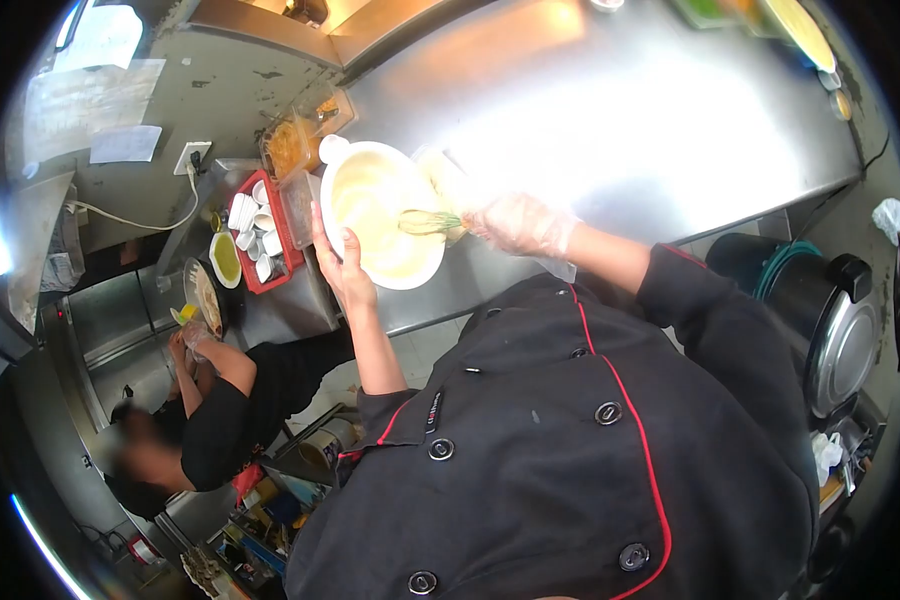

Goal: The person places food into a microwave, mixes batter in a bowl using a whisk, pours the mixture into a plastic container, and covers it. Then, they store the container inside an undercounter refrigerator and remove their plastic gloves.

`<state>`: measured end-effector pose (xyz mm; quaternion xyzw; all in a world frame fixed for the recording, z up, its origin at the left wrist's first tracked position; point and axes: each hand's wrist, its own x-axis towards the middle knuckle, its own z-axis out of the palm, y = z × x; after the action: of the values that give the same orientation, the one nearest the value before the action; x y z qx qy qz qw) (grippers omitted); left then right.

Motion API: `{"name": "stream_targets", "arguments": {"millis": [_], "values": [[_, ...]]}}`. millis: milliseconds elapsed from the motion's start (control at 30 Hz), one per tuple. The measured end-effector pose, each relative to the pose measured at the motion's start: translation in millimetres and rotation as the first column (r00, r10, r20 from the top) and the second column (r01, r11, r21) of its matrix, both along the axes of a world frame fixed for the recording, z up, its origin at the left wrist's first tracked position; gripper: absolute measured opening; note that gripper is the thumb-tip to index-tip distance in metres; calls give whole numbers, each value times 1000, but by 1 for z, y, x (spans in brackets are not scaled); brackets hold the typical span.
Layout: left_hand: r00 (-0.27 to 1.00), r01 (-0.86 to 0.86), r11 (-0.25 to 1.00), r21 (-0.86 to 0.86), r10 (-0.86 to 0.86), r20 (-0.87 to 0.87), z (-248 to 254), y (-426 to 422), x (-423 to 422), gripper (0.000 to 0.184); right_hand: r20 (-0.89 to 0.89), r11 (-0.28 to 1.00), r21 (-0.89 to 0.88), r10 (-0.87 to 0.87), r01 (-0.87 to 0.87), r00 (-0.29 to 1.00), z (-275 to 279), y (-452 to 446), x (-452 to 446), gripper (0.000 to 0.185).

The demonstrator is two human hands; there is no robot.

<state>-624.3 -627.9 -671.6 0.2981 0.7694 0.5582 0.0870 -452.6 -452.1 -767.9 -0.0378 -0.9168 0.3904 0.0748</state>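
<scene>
A white bowl [428, 268] is tilted toward me above the steel counter, with pale yellow cream or batter coating its inside. My bare left hand [348, 275] grips the bowl's left rim, thumb near the inside and fingers along the outer wall. In a clear plastic glove, my right hand [518, 226] closes around the handle of a whisk [425, 222]. The whisk's wire end lies over the bowl's right side, and its handle is mostly hidden by the glove. Behind the bowl's right edge, a pale container [445, 172] is partly covered.
To the left stand a red basket [288, 262] of small white cups and a clear tub [292, 145] of orange shreds. A co-worker [220, 400] bends over a pan [202, 290] at far left. A large lidded pot [840, 350] stands at right. The steel counter [650, 130] reflects bright light.
</scene>
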Motion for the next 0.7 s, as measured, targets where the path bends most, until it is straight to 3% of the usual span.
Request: {"name": "stream_targets", "arguments": {"millis": [133,233,333,433,467,533,633,700], "values": [[998,-1,1000,22,0,61,-1,0,-1,63,-208,983,146,-83,114,975,-22,-6,5,18],[993,-1,999,40,-4,116,-3,0,-1,63,-457,725,610,-7,319,889,-25,-7,8,18],[995,3,999,35,-6,101,1,3,-1,62,-94,932,336,-109,135,990,-16,-9,7,21],[990,0,998,63,-9,140,4,6,2,61,-402,948,211,-138,238,905,-37,-6,-3,27],[991,-4,998,64,-5,137,3,6,1,61,-294,930,306,-111,204,949,-41,-7,-1,29],[991,-11,998,64,3,132,0,5,0,61,-61,874,474,-85,103,995,28,-11,13,35],[990,-25,996,82,13,141,-1,10,3,61,-160,991,-48,-130,124,978,82,-34,17,28],[986,-35,995,92,20,163,-5,11,2,61,-256,993,-98,-89,66,963,58,-50,10,30]]}}
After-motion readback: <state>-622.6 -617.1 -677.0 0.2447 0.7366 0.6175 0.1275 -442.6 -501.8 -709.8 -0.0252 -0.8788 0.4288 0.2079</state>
